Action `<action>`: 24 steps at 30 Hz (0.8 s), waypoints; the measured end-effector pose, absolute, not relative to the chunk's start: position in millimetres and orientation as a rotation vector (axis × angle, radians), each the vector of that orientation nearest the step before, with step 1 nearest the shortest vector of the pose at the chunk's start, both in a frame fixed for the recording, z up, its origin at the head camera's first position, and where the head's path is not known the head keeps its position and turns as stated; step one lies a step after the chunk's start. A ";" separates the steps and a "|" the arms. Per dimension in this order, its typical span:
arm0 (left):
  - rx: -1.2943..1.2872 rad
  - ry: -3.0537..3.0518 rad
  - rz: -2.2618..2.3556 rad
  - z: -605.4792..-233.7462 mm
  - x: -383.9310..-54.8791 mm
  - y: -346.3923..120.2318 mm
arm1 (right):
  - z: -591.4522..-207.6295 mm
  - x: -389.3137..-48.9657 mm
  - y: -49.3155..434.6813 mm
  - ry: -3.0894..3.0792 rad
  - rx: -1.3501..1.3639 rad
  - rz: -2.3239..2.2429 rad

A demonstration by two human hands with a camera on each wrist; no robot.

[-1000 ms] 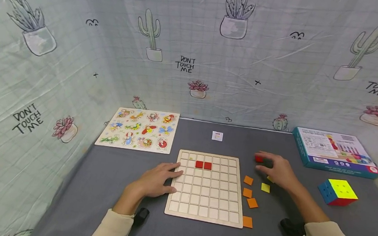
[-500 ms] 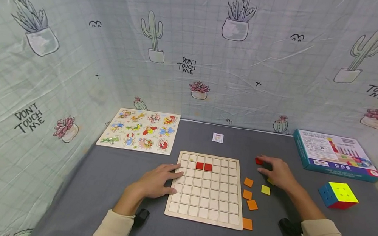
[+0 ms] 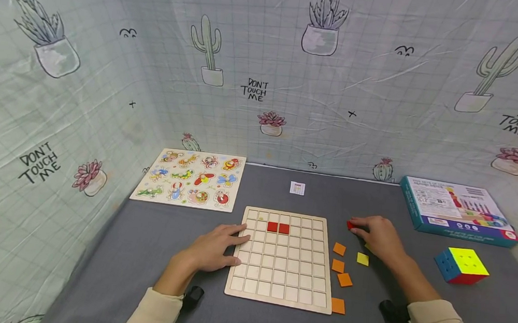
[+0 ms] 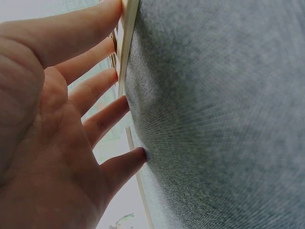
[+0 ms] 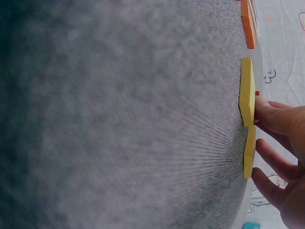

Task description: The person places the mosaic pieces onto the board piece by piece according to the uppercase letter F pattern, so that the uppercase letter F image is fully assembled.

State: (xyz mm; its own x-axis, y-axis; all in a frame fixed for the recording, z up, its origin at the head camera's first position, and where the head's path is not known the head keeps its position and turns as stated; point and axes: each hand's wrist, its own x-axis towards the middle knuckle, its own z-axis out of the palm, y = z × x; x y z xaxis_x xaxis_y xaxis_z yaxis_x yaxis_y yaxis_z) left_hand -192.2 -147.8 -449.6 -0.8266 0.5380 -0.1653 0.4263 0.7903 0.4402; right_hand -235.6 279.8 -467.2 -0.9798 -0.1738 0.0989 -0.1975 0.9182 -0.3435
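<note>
A wooden grid board (image 3: pixel 280 275) lies in the middle, with two red square tiles (image 3: pixel 283 229) side by side in its second row. My left hand (image 3: pixel 213 246) rests along the board's left edge, fingers spread; in the left wrist view its thumb (image 4: pixel 86 26) lies at the board's rim. Right of the board, my right hand (image 3: pixel 381 240) pinches a red tile (image 3: pixel 350 225) between thumb and fingers, which cover most of it. Just below that hand lies a yellow tile (image 3: pixel 362 259), with another partly hidden under the hand. In the right wrist view two yellow tiles (image 5: pixel 247 90) stand out near the fingers.
Several orange tiles (image 3: pixel 338 266) lie along the board's right side. A puzzle cube (image 3: pixel 462 266) and a flat game box (image 3: pixel 460 209) stand at the right. At the back left is an insect picture board (image 3: pixel 189 178); a small printed card (image 3: pixel 297 188) lies behind the grid.
My right thumb and fingers have closed on the red tile, and the tile has shifted slightly nearer and turned. My left hand stays on the board's edge.
</note>
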 end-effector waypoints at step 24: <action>0.723 2.693 0.556 -447.2 -191.6 -146.3 | -445.1 -230.5 266.7 -2.814 0.430 0.832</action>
State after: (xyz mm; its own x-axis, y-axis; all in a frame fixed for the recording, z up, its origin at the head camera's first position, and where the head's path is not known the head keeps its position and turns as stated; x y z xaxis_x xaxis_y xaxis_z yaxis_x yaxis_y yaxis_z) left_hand -191.6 -146.3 -447.2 -0.8294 0.5286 -0.1808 0.4137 0.7986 0.4372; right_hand -230.5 266.7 -445.1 -0.9429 -0.2236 0.2469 -0.3219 0.8020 -0.5031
